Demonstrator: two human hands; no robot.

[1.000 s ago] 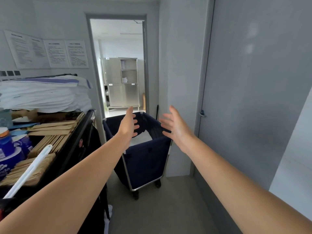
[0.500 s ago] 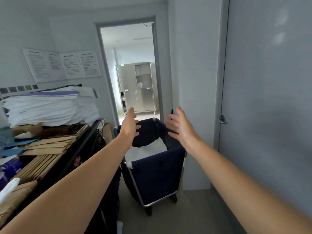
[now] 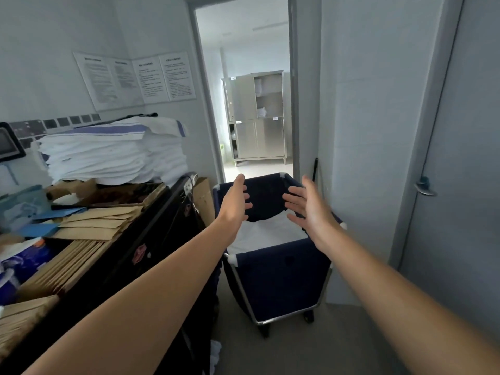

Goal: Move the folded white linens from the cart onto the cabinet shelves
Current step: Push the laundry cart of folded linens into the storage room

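1. Far left: housekeeping trolley, black, its top crowded with flat brown paper packets and, at the back edge, a tall stack of folded white towels, soft and rounded at the folds, one blue stripe on top.
2. Left hand: held out over the near-left rim of the laundry cart, fingers straight and spread, palm turned inward, gripping nothing, clear of the cloth.
3. Centre: cart of dark navy fabric slung on a metal frame with small wheels; inside it, low against the near wall, the folded white linens, smooth and flat, partly shaded by the drooping liner.
4. Right hand: mirrored over the right rim, likewise spread and empty, palm facing the other.
5. Through the doorway, well apart: stainless steel cabinet, boxy, some doors open, white bundles on its shelves.
6. Step in hand, as a judgement: reaching in for the linens. Best done by sliding both palms under the pile's opposite edges and lifting level, so the folds hold for the walk to the cabinet.
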